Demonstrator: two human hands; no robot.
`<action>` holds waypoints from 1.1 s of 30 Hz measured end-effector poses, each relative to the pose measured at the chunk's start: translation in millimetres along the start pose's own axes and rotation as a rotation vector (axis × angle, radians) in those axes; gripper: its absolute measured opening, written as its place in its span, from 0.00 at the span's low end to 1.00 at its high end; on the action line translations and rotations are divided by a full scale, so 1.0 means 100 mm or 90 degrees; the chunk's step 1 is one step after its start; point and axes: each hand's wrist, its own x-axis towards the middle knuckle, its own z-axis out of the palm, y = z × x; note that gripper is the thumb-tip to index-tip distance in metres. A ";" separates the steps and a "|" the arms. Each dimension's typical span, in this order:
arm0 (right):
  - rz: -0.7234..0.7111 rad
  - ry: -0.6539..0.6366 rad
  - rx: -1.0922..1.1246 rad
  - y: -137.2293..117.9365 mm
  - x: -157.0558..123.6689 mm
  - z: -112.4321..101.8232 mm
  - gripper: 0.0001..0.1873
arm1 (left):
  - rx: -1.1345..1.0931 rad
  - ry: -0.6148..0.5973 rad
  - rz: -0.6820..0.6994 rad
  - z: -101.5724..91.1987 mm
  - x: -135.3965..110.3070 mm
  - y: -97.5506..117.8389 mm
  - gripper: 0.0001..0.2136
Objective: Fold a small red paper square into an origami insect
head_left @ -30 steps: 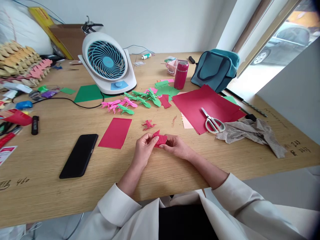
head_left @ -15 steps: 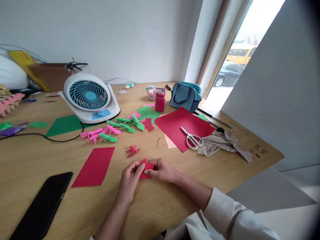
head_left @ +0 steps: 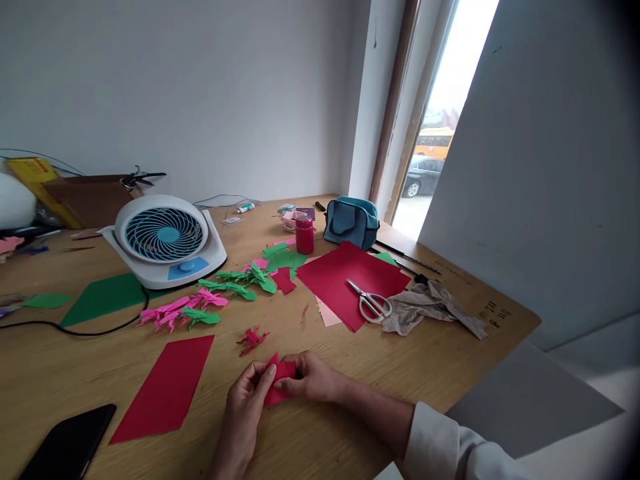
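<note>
Between my two hands is a small folded piece of red paper (head_left: 281, 393), with a pointed corner sticking up. My left hand (head_left: 245, 400) pinches its left side, thumb on top. From the right, my right hand (head_left: 310, 377) grips the other side between thumb and fingers. Some of the paper is hidden behind the fingers. Just beyond my hands lies a small red folded paper figure (head_left: 253, 340) with thin legs. To the left rests a red paper rectangle (head_left: 165, 387) flat on the wooden table (head_left: 290, 453).
Pink (head_left: 175, 310) and green paper figures (head_left: 240, 283) lie before a white fan (head_left: 165, 240). White-handled scissors (head_left: 370, 303) rest on large red sheets (head_left: 345, 273) beside a crumpled cloth (head_left: 425, 303). A black phone (head_left: 70, 443), a red jar (head_left: 305, 235) and a blue bag (head_left: 351, 223) stand around.
The camera view has tilted up and turned right, so everything sits lower and further left. Both hands keep hold of the red paper, with little change in their grip.
</note>
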 end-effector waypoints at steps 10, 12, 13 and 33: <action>0.008 -0.022 0.079 0.04 0.01 0.02 0.30 | -0.053 0.031 -0.036 -0.03 0.00 0.01 0.20; 0.004 -0.033 0.094 0.03 0.00 0.02 0.30 | -0.077 0.049 -0.054 -0.01 -0.01 0.07 0.21; 0.003 -0.039 0.103 0.02 -0.01 0.02 0.29 | -0.094 0.059 -0.067 -0.01 -0.02 0.10 0.21; -0.135 0.029 -0.024 -0.05 -0.07 0.10 0.29 | -0.255 0.029 -0.193 -0.07 0.01 0.05 0.15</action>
